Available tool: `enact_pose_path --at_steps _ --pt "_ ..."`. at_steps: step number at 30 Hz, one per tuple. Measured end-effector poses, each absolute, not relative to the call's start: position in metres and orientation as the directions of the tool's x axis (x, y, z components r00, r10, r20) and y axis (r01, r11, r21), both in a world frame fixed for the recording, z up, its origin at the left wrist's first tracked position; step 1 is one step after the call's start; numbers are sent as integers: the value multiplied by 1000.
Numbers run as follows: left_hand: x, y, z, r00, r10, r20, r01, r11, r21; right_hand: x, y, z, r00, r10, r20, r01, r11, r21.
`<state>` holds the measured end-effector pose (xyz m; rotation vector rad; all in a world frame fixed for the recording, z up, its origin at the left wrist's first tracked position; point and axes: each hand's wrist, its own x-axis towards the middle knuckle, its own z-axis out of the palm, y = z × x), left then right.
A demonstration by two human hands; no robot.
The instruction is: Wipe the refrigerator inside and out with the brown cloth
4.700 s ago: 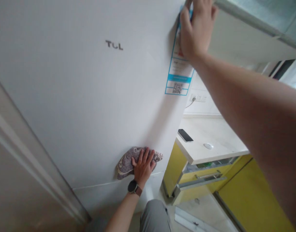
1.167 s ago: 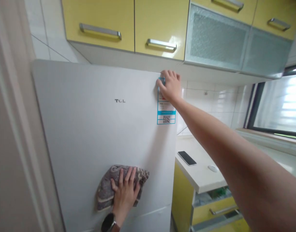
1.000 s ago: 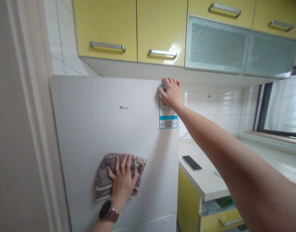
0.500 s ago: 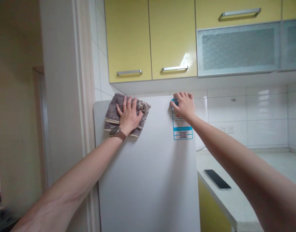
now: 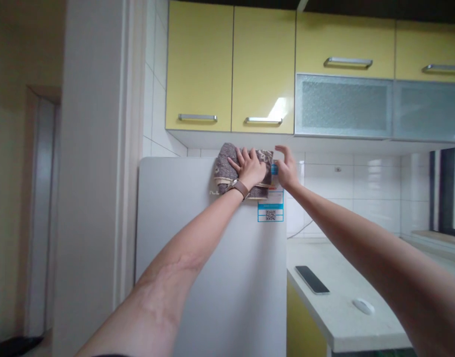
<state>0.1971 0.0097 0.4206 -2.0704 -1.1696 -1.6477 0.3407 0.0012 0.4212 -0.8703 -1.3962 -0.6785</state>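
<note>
My left hand [image 5: 251,166], wearing a brown-strapped watch, presses a folded grey-brown patterned towel [image 5: 224,166] against the top of a pale refrigerator door [image 5: 205,258]. Its fingers are spread over the cloth. The towel reaches the upper part of a blue-and-white label [image 5: 271,214] with a QR code. My right hand [image 5: 288,168] is at the door's upper right corner, thumb and index finger apart in a C shape. I cannot tell whether it touches the door; its other fingers are mostly hidden.
Yellow wall cabinets [image 5: 199,64] hang close above the refrigerator. A door frame [image 5: 89,163] stands to the left. On the right, a white counter [image 5: 346,272] holds a black phone [image 5: 312,279] and a white computer mouse-like object [image 5: 363,306]. A window [image 5: 448,191] is at far right.
My left hand has slid the towel rightward along the door's top to the label. My right hand's thumb and index finger have come off the label area and opened. The view has shifted.
</note>
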Motion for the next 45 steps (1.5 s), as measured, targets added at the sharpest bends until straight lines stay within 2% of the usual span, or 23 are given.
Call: enact_pose_path --at_steps 2,3,6,7,9,11,13,16,19,21,24,29,36,45 --pt "198 11 430 20 479 878 577 -722 381 338 -11 417 109 8 994 904 416 -102" --pt "195 12 434 10 492 871 500 -756 422 334 -16 415 48 15 999 932 358 -50" --pt "179 11 444 28 499 866 213 -850 482 306 -27 407 -252 187 950 937 291 191" --pt "171 10 447 49 491 870 105 -869 484 292 -28 404 -293 239 926 935 275 225" --pt "153 7 452 91 464 881 -71 -879 471 263 -27 399 -256 285 924 957 208 201" --pt "130 7 455 96 452 887 -112 -881 460 236 -22 396 -162 277 947 983 133 129" --pt "101 11 457 28 442 897 13 -897 442 216 -15 394 -96 276 956 993 94 73" --pt "50 25 455 -130 350 928 420 -828 371 205 -3 397 -50 282 958 997 78 29" --pt "-2 41 449 -112 306 945 796 -542 270 210 6 408 -83 250 965 994 86 64" --pt "-31 51 445 -53 356 933 913 -360 189 217 10 417 -123 233 965 991 89 105" --pt "-57 63 440 7 386 923 962 -255 99 227 13 429 -168 228 959 985 87 152" --pt "-66 74 433 -27 291 956 944 -308 121 246 15 439 -250 225 942 968 88 236" --pt "-66 74 428 -78 274 959 915 -362 177 298 12 439 -133 168 977 991 0 135" --pt "-61 65 426 -76 310 948 918 -349 188 319 17 419 -120 62 991 992 -44 122"
